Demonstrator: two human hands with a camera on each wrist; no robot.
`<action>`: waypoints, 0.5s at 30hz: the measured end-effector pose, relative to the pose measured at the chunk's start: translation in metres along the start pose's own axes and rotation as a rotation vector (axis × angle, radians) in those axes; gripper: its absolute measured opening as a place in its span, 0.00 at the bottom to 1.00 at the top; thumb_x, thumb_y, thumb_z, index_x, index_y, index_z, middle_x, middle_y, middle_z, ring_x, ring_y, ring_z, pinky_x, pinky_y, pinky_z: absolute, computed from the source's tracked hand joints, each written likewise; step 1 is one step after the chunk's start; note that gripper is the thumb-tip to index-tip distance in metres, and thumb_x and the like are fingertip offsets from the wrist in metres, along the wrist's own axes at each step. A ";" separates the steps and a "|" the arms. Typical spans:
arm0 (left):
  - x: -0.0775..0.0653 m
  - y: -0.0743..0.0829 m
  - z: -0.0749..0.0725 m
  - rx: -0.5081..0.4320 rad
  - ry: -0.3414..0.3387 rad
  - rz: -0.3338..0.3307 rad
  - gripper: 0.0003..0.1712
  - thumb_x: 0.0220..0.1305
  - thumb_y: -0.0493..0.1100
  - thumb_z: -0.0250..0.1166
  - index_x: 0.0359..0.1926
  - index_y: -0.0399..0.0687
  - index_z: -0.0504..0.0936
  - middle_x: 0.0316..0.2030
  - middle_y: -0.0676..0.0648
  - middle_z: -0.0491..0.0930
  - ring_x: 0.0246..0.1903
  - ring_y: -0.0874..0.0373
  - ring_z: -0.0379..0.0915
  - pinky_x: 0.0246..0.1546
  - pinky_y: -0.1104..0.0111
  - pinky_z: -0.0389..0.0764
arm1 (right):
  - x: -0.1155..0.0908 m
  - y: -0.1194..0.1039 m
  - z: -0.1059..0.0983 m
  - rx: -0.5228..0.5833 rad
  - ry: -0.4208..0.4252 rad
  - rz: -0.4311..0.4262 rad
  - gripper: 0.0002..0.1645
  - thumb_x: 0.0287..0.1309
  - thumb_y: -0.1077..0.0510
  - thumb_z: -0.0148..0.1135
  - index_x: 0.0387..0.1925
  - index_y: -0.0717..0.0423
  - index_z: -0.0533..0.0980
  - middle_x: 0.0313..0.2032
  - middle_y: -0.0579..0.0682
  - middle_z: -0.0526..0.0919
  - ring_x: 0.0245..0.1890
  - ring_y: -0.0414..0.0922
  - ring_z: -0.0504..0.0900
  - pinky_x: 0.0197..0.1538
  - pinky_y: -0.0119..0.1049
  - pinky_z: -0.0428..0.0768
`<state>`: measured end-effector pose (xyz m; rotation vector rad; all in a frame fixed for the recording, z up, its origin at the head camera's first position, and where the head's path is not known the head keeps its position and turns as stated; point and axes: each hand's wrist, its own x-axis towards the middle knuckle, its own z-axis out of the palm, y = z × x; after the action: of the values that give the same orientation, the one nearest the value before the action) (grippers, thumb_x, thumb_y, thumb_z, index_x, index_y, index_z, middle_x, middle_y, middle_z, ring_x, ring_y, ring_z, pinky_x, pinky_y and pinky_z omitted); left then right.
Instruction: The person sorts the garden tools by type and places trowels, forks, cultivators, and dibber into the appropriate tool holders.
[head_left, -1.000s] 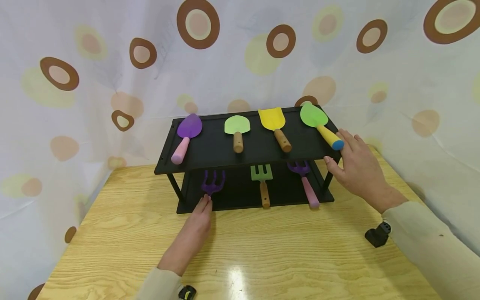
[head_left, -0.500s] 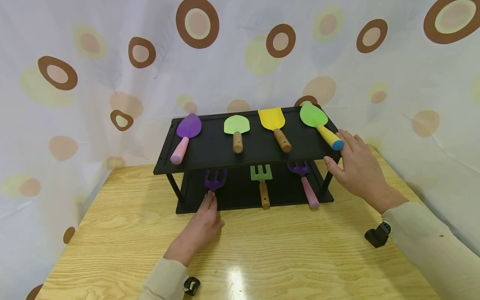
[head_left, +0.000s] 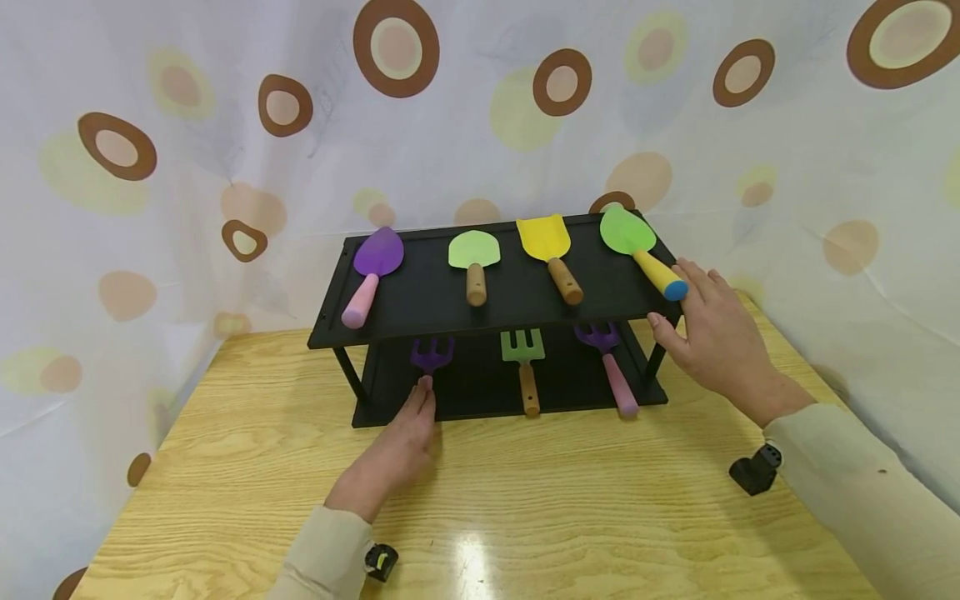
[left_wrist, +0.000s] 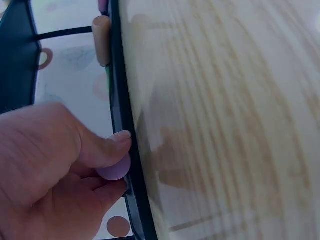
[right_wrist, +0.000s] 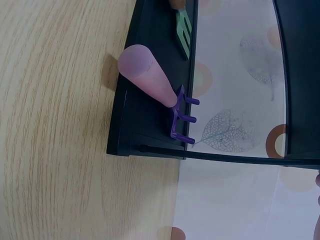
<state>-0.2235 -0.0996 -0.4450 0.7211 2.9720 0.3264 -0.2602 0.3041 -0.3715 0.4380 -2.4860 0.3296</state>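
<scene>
A purple toy garden fork (head_left: 432,357) lies at the left of the lower shelf, its handle mostly covered by my left hand (head_left: 405,437). In the left wrist view, thumb and fingers pinch the round end of its handle (left_wrist: 116,170) beside the shelf's front edge. My right hand (head_left: 716,337) rests against the right end of the black two-tier rack (head_left: 450,327), fingers extended beside the upper shelf and thumb at its front corner. Close to those fingers is the yellow handle of a green trowel (head_left: 628,233).
On the upper shelf lie a purple trowel (head_left: 380,252), a pale green shovel (head_left: 475,249) and a yellow shovel (head_left: 545,239). A green fork (head_left: 523,347) and another purple fork (right_wrist: 177,117) with a pink handle share the lower shelf. Behind the wooden table (head_left: 570,500) hangs a patterned cloth (head_left: 465,125).
My left hand has shifted slightly right, and the purple fork has moved a little right and straightened on the lower shelf. The right hand has stayed in place.
</scene>
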 end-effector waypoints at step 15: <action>0.004 -0.007 0.000 0.029 0.159 -0.035 0.53 0.52 0.54 0.66 0.68 0.39 0.45 0.67 0.40 0.51 0.67 0.49 0.49 0.64 0.59 0.59 | 0.000 0.000 0.003 0.008 0.005 -0.002 0.36 0.56 0.48 0.53 0.55 0.75 0.64 0.61 0.65 0.62 0.59 0.63 0.63 0.68 0.50 0.53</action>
<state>-0.2303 -0.1035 -0.4466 0.6751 3.1407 0.3554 -0.2616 0.3029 -0.3741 0.4429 -2.4795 0.3400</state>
